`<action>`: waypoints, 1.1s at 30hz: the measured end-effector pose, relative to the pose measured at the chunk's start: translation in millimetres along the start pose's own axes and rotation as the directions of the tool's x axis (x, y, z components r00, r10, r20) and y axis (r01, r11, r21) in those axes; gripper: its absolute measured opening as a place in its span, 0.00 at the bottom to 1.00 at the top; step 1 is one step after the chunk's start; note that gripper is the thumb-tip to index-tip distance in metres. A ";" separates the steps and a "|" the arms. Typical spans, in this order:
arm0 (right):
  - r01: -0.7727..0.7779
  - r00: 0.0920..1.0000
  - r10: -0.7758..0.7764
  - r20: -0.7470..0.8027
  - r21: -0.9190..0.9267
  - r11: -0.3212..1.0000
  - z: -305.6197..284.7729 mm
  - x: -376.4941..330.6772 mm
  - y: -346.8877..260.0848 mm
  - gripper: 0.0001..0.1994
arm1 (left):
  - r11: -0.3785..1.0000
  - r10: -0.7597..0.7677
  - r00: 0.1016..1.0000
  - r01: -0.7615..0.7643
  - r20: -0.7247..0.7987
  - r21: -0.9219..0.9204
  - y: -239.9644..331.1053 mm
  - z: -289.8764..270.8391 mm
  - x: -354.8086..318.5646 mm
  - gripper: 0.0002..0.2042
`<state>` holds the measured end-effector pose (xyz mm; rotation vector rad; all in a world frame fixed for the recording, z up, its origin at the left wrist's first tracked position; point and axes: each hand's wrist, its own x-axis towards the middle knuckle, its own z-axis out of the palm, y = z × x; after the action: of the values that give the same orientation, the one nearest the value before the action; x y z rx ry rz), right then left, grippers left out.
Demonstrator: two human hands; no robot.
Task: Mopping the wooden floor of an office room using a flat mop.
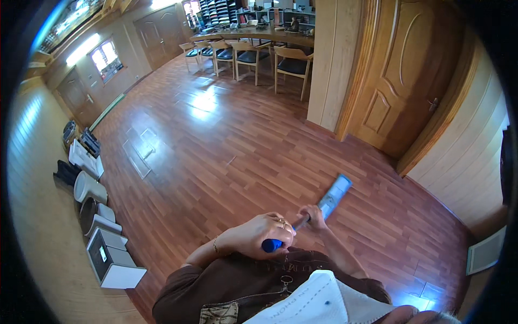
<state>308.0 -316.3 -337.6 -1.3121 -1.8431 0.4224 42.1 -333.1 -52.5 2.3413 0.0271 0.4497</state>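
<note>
A flat mop with a light blue, oblong head slants away from me toward the right; its head looks to be at floor level. My left hand, wearing a ring and a bracelet, is wrapped round the upper end of its handle, where a dark blue grip end sticks out. Lower on the handle, closer to the head, my right hand is closed round it. Both hands are in front of my brown shirt. Part of the handle is hidden by my fingers.
Reddish wood flooring spreads around me. Along the left wall stand bins and a white-and-grey box. Several wooden chairs line a long desk at the back. A wooden door is at the right, with a framed panel nearer.
</note>
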 end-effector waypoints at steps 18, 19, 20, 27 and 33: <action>0.074 0.996 -0.053 -0.077 0.311 0.947 -1.1 89.9 -34.9 0.10 | 0.807 -0.222 0.779 0.484 -0.586 0.339 -147.1 68.5 44.8 0.30; 0.179 0.977 -0.152 -0.151 0.181 0.967 2.1 95.3 -22.2 0.13 | 0.745 -0.287 0.759 0.560 -0.584 0.362 -149.5 70.5 46.6 0.35; 0.183 0.977 -0.157 -0.146 0.180 0.967 4.9 97.5 -6.4 0.13 | 0.677 -0.350 0.732 0.629 -0.584 0.382 -151.9 73.7 48.2 0.40; -0.133 0.977 0.211 -0.039 0.661 0.738 17.5 99.7 120.0 0.21 | 0.650 -0.677 0.689 0.724 -0.258 0.231 -188.4 108.2 23.4 0.45; -0.133 0.985 0.171 0.019 0.710 0.691 -34.0 86.0 97.0 0.14 | 0.657 -0.743 0.670 0.731 -0.009 0.184 -224.9 125.0 28.7 0.45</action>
<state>384.0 -206.2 -345.5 -0.9039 -1.2976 1.0660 134.8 -249.3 -279.3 2.2593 0.9993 -0.0570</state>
